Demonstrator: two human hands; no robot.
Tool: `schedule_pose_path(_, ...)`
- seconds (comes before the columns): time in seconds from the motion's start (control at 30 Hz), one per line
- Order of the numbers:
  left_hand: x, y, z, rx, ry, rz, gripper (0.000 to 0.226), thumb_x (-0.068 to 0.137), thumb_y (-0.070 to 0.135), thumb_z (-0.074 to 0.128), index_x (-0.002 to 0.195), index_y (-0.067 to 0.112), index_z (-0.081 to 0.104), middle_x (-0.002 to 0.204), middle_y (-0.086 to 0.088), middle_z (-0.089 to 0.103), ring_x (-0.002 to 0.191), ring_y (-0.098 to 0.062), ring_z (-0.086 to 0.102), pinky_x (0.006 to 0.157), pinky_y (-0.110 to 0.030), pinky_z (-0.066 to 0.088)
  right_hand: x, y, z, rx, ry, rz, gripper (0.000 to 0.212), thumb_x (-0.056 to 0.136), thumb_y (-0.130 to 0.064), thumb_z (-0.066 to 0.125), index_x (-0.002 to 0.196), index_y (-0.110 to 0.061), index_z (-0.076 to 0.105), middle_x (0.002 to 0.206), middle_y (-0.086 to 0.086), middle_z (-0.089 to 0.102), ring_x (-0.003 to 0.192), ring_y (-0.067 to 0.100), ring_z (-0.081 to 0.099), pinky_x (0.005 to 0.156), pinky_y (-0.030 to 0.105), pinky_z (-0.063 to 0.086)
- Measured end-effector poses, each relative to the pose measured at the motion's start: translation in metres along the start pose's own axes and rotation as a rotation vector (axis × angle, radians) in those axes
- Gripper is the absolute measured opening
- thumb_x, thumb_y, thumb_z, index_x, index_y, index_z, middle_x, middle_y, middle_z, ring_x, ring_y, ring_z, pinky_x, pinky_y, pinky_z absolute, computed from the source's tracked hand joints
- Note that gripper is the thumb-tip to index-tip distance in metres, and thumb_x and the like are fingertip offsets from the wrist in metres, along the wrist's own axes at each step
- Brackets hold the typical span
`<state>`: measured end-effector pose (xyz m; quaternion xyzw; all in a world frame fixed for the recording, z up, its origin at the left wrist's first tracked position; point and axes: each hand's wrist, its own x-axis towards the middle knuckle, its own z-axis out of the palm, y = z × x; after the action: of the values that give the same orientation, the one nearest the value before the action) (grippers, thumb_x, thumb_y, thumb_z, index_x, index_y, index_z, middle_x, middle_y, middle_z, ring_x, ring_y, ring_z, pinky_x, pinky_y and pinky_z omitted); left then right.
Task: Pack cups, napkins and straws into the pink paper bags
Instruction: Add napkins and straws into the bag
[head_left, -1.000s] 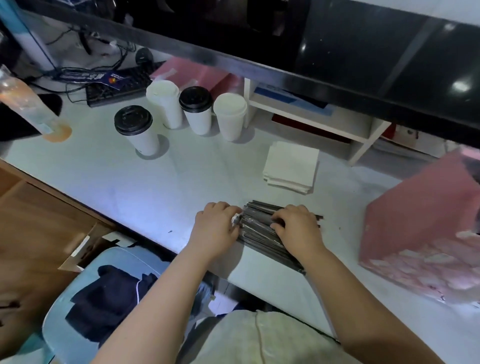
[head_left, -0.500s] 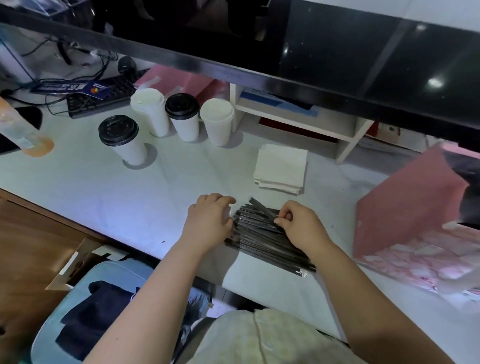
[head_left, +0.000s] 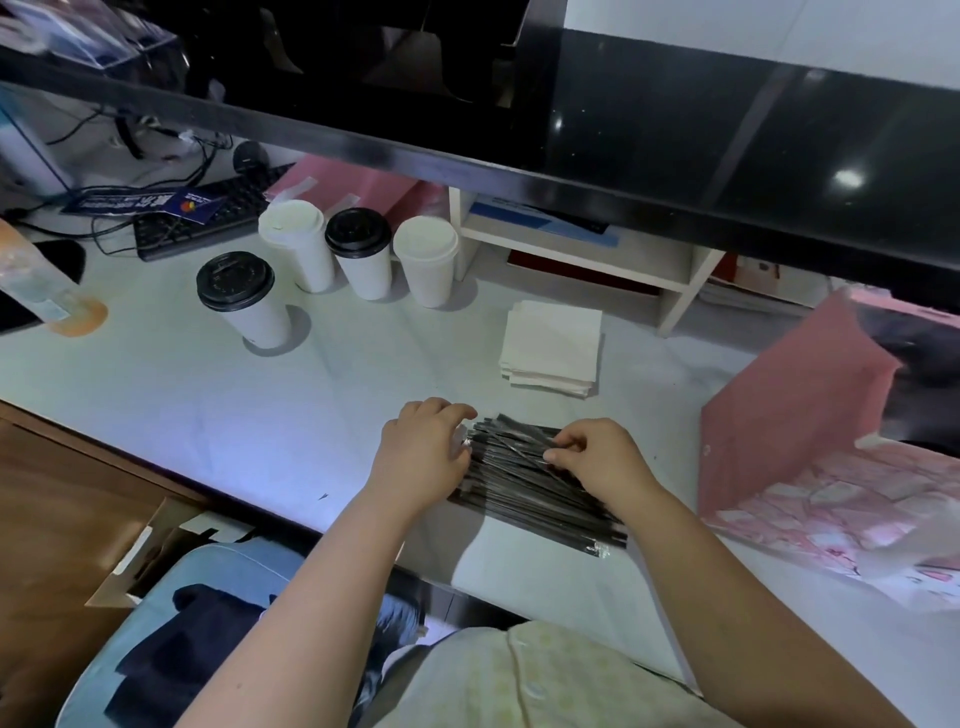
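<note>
A pile of dark wrapped straws (head_left: 524, 493) lies on the white counter near its front edge. My left hand (head_left: 423, 454) rests on the pile's left end with fingers curved over it. My right hand (head_left: 597, 460) pinches one straw between thumb and fingertips at the top of the pile. A stack of white napkins (head_left: 553, 348) sits just behind. Several lidded paper cups stand further back: one with a black lid (head_left: 241, 296), a white-lidded one (head_left: 298, 241), another black-lidded one (head_left: 361, 252) and a white-lidded one (head_left: 427, 260). An open pink paper bag (head_left: 789, 415) stands at the right.
A black overhead shelf (head_left: 623, 156) hangs low over the counter's back. A white rack (head_left: 597, 260) stands behind the napkins, with flat pink bags (head_left: 353, 182) to its left. A keyboard (head_left: 208, 218), cables and an orange bottle (head_left: 52, 296) occupy the back left. A padded chair (head_left: 208, 623) is below left.
The view has shifted slightly. My right hand's fingers have closed into a pinch on a single straw at the top of the pile; my left hand stays on the pile's left end.
</note>
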<state>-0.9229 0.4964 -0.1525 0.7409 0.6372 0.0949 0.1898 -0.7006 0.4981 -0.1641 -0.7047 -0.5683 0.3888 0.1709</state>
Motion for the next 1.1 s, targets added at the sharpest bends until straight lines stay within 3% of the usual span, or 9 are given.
schedule_pose_path(0.2, -0.003, 0.002, -0.001, -0.009, -0.008, 0.007, 0.043, 0.090, 0.029, 0.058, 0.132, 0.032, 0.053, 0.131, 0.004, 0.053, 0.125, -0.022, 0.042, 0.095, -0.034, 0.039, -0.001, -0.002, -0.008, -0.014, -0.001, 0.012, 0.021, 0.084, -0.025, 0.072, 0.065, -0.029, 0.065, 0.068, -0.006, 0.067, 0.063, 0.012, 0.060, 0.058, 0.022, 0.040)
schedule_pose_path(0.37, -0.001, 0.010, -0.009, 0.005, -0.003, 0.026, 0.042, 0.090, 0.029, 0.057, 0.132, 0.031, 0.052, 0.132, 0.003, 0.053, 0.125, -0.023, 0.042, 0.096, -0.035, 0.039, -0.004, -0.006, -0.016, 0.123, -0.038, 0.016, 0.021, 0.090, -0.013, 0.065, 0.070, -0.021, 0.066, 0.060, -0.003, 0.065, 0.040, -0.002, 0.050, 0.045, 0.014, 0.041)
schedule_pose_path(0.53, 0.020, 0.039, -0.038, 0.058, 0.049, 0.109, 0.042, 0.091, 0.031, 0.056, 0.132, 0.032, 0.052, 0.131, 0.004, 0.055, 0.124, -0.022, 0.044, 0.099, -0.038, 0.036, -0.006, -0.033, -0.048, 0.091, 0.010, -0.093, 0.017, 0.089, -0.011, 0.065, 0.076, -0.020, 0.065, 0.066, 0.005, 0.068, 0.052, 0.009, 0.056, 0.059, 0.030, 0.051)
schedule_pose_path(0.67, 0.045, 0.075, -0.071, 0.104, 0.117, 0.188, 0.041, 0.091, 0.031, 0.056, 0.132, 0.032, 0.051, 0.129, 0.004, 0.057, 0.121, -0.023, 0.047, 0.097, -0.040, 0.034, -0.007, -0.063, -0.095, -0.020, 0.109, -0.215, 0.008, 0.089, -0.016, 0.067, 0.082, -0.018, 0.067, 0.068, -0.001, 0.070, 0.047, 0.003, 0.058, 0.056, 0.028, 0.052)
schedule_pose_path(0.8, 0.066, 0.127, -0.107, 0.169, 0.212, 0.284, 0.040, 0.091, 0.029, 0.055, 0.131, 0.032, 0.051, 0.127, 0.002, 0.058, 0.119, -0.027, 0.048, 0.093, -0.045, 0.037, -0.022, -0.096, -0.162, -0.131, 0.239, -0.312, 0.006, 0.089, -0.023, 0.067, 0.085, -0.020, 0.067, 0.071, -0.002, 0.068, 0.064, 0.019, 0.064, 0.061, 0.035, 0.054)
schedule_pose_path(0.93, 0.080, 0.186, -0.137, 0.179, 0.271, 0.334, 0.042, 0.090, 0.028, 0.056, 0.131, 0.033, 0.052, 0.127, 0.002, 0.057, 0.120, -0.027, 0.047, 0.094, -0.044, 0.037, -0.048, -0.111, -0.224, -0.189, 0.369, -0.383, 0.005, 0.089, -0.026, 0.068, 0.085, -0.028, 0.067, 0.071, -0.007, 0.064, 0.067, 0.012, 0.061, 0.057, 0.024, 0.047)
schedule_pose_path(1.1, 0.084, 0.243, -0.139, 0.105, 0.335, 0.439, 0.043, 0.087, 0.035, 0.062, 0.129, 0.035, 0.054, 0.123, 0.007, 0.060, 0.114, -0.021, 0.052, 0.093, -0.042, 0.041, -0.085, -0.089, -0.284, -0.157, 0.440, -0.397, 0.010, 0.089, -0.025, 0.067, 0.088, -0.035, 0.066, 0.075, -0.011, 0.068, 0.069, 0.006, 0.064, 0.064, 0.020, 0.052)
